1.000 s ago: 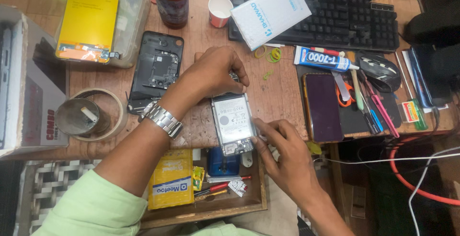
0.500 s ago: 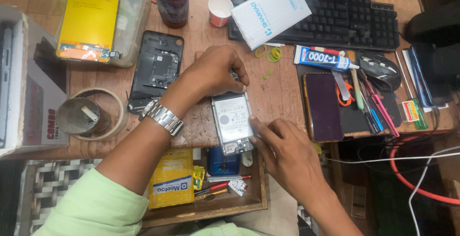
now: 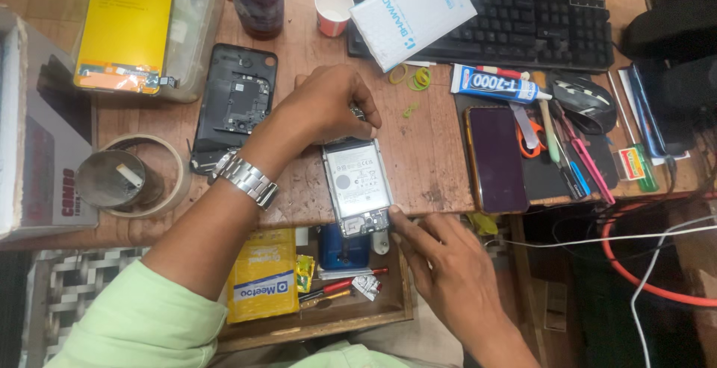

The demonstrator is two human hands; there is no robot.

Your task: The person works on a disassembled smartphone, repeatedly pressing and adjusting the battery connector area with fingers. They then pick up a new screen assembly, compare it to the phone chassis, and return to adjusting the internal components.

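Scratched brown wooden desk [image 3: 433,159] is spreading across the view, carrying one black computer keyboard [image 3: 538,28], one black opened phone shell [image 3: 235,103], one dark-screened smartphone [image 3: 494,159], one white glue tube [image 3: 493,84] and one small white paper cup [image 3: 333,9]. Below its edge, one wooden drawer [image 3: 328,316] is standing open. One opened silver phone with its battery showing [image 3: 357,185] is lying at the desk's front edge between two hands. Left hand [image 3: 328,106] is curling its fingers over the phone's top end, gripping it; right hand [image 3: 441,263] is pressing extended fingertips [image 3: 396,217] against the bottom corner.
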